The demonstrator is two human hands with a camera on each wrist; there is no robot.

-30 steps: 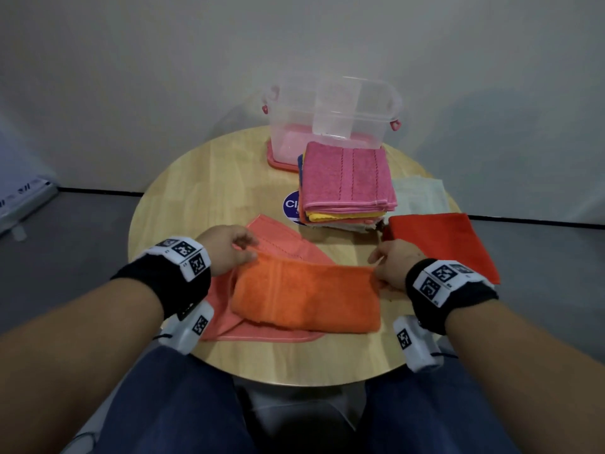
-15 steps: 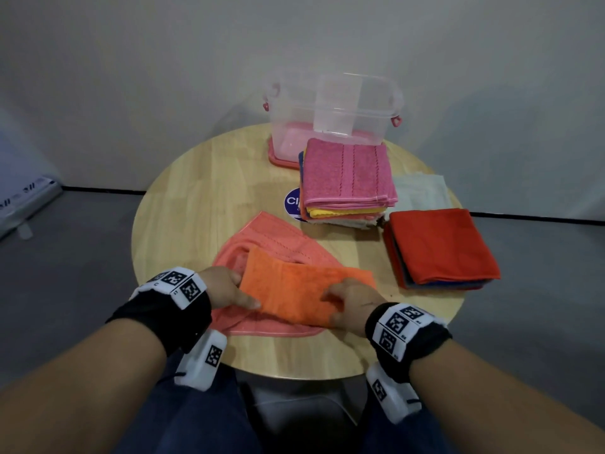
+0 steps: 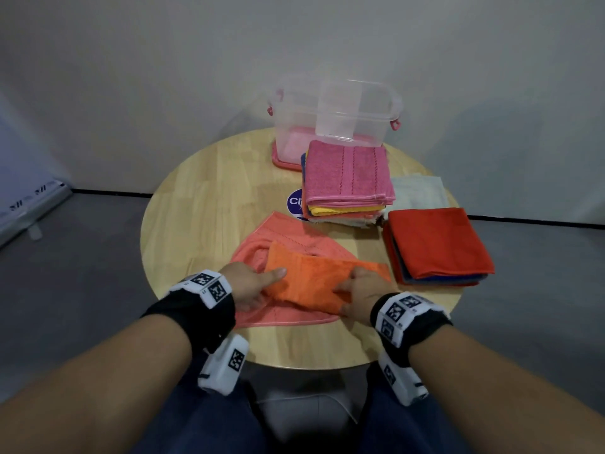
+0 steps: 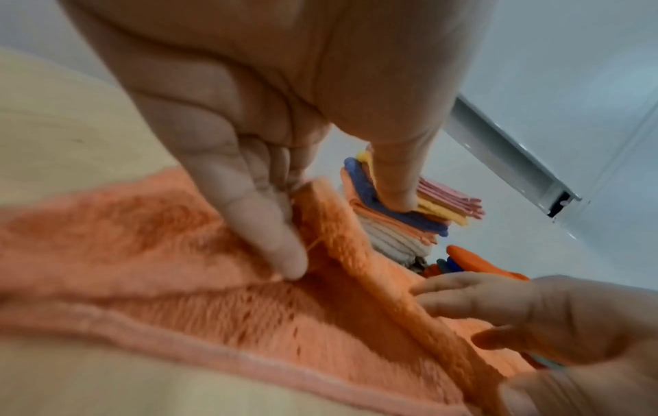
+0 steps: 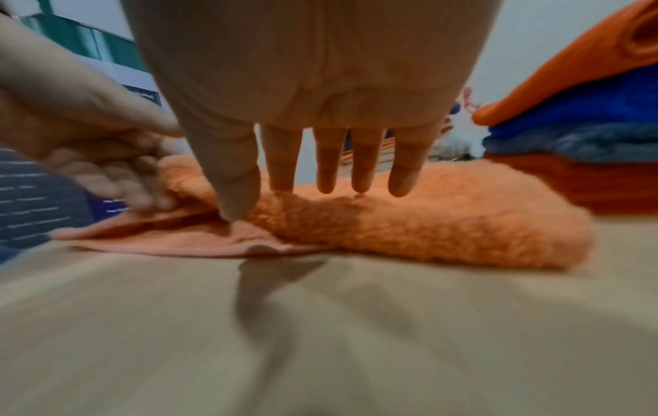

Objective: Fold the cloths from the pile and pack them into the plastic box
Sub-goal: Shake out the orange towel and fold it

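While my left hand (image 3: pixel 250 285) pinches the orange cloth's (image 3: pixel 314 283) left end, my right hand (image 3: pixel 358 298) presses it with straight fingers; it lies folded on the salmon cloth (image 3: pixel 288 234), near table edge (image 3: pixel 294 363).

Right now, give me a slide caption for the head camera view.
Both hands, left and right, fold an orange cloth on a round table, cloth stacks beside a clear plastic box.
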